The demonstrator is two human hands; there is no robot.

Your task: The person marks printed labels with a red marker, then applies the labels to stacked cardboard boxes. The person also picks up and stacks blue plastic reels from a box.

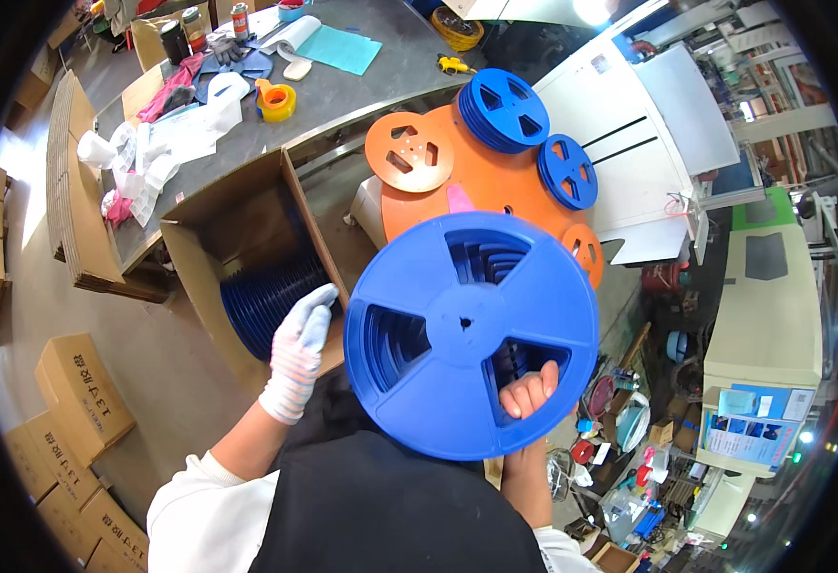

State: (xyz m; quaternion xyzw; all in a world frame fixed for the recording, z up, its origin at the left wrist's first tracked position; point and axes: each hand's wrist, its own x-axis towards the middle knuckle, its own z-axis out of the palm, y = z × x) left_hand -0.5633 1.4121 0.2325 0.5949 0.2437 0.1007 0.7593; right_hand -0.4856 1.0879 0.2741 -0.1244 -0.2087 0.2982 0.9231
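Note:
A stack of large blue plastic reels point(409, 277) is held up in front of me, its round face with three cutouts turned toward the camera. Through the lower right cutout come the bare fingers of my right hand point(529, 390), hooked over the reel's edge. My left hand point(297, 355), in a striped white glove, is raised beside the stack without touching it. Its fingers are stretched out and hold nothing. Just beyond it stands an open cardboard box point(238, 229) with a row of dark blue reels point(257, 306) standing on edge inside.
An orange round table point(524, 191) carries stacks of blue reels point(503, 110) and an orange reel point(409, 153). At the far left is a grey workbench point(343, 91) with tape and cloths. Closed cartons point(85, 396) are piled on the floor at left; machines stand at right.

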